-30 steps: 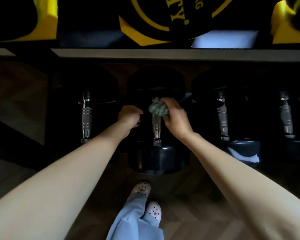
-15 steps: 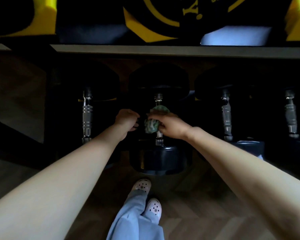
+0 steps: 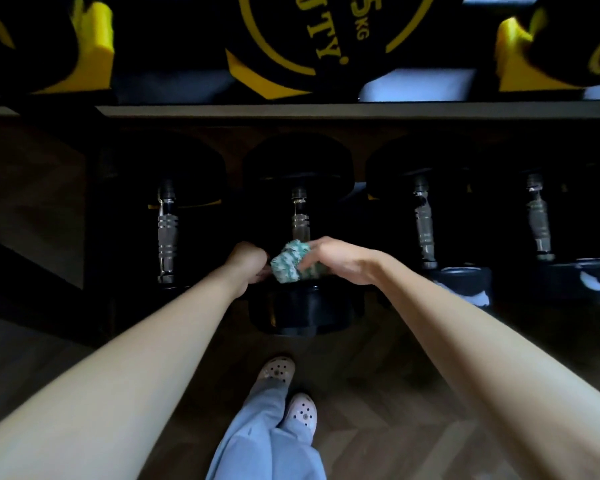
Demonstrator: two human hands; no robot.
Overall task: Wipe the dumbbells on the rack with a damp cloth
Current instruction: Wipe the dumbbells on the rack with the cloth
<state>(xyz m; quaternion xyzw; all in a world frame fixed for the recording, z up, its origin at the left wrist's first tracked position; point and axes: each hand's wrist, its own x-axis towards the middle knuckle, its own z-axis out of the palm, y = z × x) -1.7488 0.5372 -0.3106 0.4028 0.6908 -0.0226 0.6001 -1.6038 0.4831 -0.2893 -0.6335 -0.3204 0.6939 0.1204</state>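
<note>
A black dumbbell with a chrome handle lies on the lower rack level straight ahead. My right hand grips a bunched green-and-white cloth against the near end of that handle, just above the near head. My left hand is curled beside the cloth at the left of the same dumbbell; whether it grips anything is hidden in the dark.
More dumbbells lie alongside: one at the left and two at the right. A grey shelf rail runs above, carrying black-and-yellow weights. My feet in pale clogs stand on the wooden floor below.
My right hand has drawn the cloth down the chrome handle from its far end to its near end. My left hand stayed beside the dumbbell.
</note>
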